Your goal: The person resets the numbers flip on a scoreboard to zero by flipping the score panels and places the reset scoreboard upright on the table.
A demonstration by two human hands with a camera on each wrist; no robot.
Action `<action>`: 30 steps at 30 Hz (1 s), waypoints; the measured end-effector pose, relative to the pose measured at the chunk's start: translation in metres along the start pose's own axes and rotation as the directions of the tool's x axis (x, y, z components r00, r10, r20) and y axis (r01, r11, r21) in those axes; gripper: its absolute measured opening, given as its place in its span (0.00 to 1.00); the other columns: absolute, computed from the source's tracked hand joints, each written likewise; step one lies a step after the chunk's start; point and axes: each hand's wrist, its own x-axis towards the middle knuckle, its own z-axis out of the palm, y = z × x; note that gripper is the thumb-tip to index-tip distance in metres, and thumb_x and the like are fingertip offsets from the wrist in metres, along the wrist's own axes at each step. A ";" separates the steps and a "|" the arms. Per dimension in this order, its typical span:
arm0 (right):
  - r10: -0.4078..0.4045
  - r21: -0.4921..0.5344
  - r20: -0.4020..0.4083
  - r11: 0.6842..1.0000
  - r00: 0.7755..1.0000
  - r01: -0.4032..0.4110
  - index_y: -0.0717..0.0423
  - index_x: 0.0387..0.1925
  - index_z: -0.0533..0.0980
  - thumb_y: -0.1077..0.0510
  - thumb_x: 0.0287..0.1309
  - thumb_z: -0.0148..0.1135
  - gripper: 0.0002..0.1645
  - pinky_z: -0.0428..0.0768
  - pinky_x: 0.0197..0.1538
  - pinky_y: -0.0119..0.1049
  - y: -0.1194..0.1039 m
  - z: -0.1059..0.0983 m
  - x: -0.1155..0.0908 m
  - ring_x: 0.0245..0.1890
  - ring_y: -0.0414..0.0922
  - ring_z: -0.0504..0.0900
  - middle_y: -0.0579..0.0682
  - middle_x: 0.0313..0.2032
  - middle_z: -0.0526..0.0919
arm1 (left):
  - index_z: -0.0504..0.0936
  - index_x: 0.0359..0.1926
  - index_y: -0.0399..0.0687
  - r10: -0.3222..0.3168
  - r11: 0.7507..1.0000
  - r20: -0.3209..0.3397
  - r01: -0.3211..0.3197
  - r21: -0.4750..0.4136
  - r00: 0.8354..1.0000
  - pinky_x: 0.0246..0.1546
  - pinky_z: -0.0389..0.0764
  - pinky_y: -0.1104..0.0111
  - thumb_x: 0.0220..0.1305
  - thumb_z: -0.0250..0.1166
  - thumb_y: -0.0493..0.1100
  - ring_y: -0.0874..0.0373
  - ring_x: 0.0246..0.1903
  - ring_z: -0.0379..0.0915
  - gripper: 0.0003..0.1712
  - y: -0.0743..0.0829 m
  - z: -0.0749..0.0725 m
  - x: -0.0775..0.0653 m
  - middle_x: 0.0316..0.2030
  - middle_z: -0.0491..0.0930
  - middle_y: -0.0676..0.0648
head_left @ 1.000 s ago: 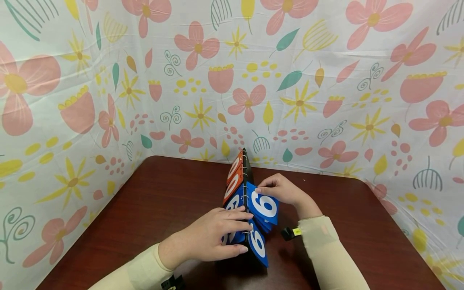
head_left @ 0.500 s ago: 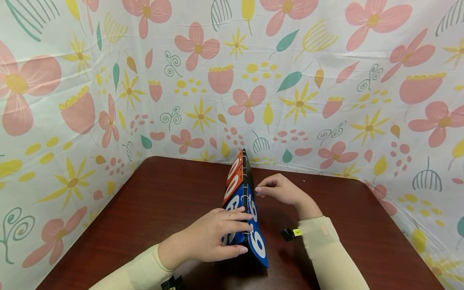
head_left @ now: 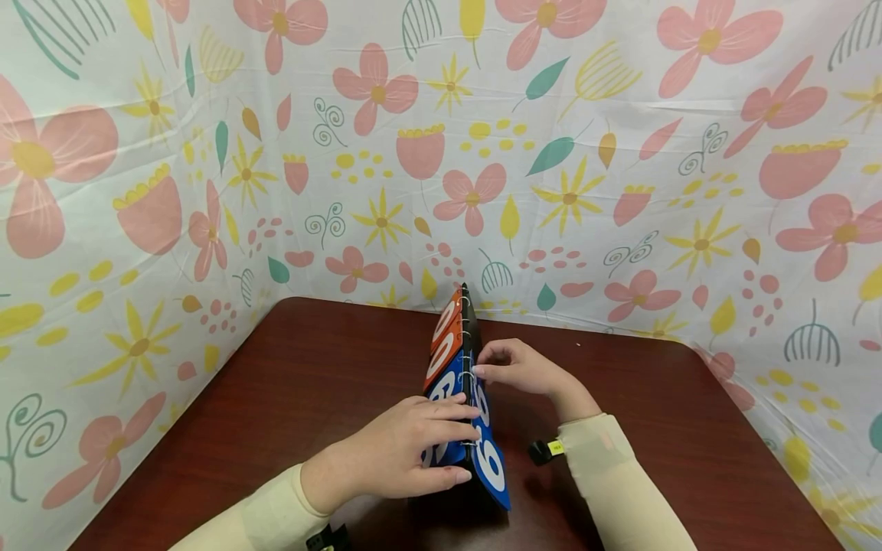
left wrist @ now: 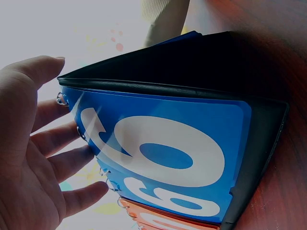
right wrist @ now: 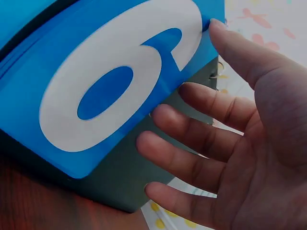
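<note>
A tent-shaped flip scoreboard point(head_left: 472, 317) with a black cover stands on the table, its ring-bound ridge running away from me. Red cards point(head_left: 457, 337) reading 0 hang on the far left part. Blue cards point(left wrist: 235, 129) with a white 6 hang nearer on that side, and more blue cards point(right wrist: 29, 115) with digits hang on the right side. My left hand point(head_left: 403, 444) rests across the near end of the ridge, fingers extended over the rings. Beside the right face is my right hand point(head_left: 527, 371), fingers loosely bent, thumb tip at the card's edge by the rings.
The scoreboard stands on a dark reddish-brown table point(head_left: 331, 360). Flower-printed cloth point(head_left: 475, 115) hangs behind the table and along its sides. A black wrist camera point(head_left: 546, 450) sits below the right sleeve.
My right hand was pinching a raised blue 6 card; it let go and the card dropped against the right face. The hand then moved slightly left toward the rings. The left hand stayed put.
</note>
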 end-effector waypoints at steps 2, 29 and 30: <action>0.002 -0.022 -0.003 1.000 1.000 -0.002 0.52 0.41 0.82 0.49 0.68 0.66 0.11 0.85 0.42 0.44 0.001 0.001 0.001 0.36 0.57 0.84 0.61 0.35 0.86 | 0.81 0.65 0.58 0.005 1.000 -0.001 -0.005 0.001 1.000 0.70 0.73 0.51 0.74 0.58 0.63 0.55 0.77 0.62 0.26 0.000 0.000 0.000 0.71 0.73 0.56; -0.102 -0.168 -0.055 0.982 0.993 0.092 0.48 0.25 0.84 0.52 0.66 0.68 0.13 0.76 0.23 0.31 -0.016 -0.014 -0.010 0.20 0.41 0.77 0.47 0.19 0.80 | 0.81 0.65 0.58 -0.016 1.000 0.017 0.016 -0.025 1.000 0.71 0.72 0.49 0.74 0.57 0.63 0.57 0.77 0.60 0.27 -0.001 0.000 0.000 0.71 0.74 0.54; -0.092 -0.199 -0.068 0.977 0.993 0.076 0.46 0.26 0.85 0.51 0.67 0.68 0.12 0.77 0.25 0.32 -0.021 -0.015 -0.012 0.21 0.41 0.77 0.46 0.20 0.82 | 0.81 0.65 0.59 -0.017 1.000 0.016 0.017 -0.023 1.000 0.71 0.72 0.49 0.74 0.57 0.63 0.57 0.77 0.60 0.27 -0.001 0.000 0.000 0.71 0.74 0.55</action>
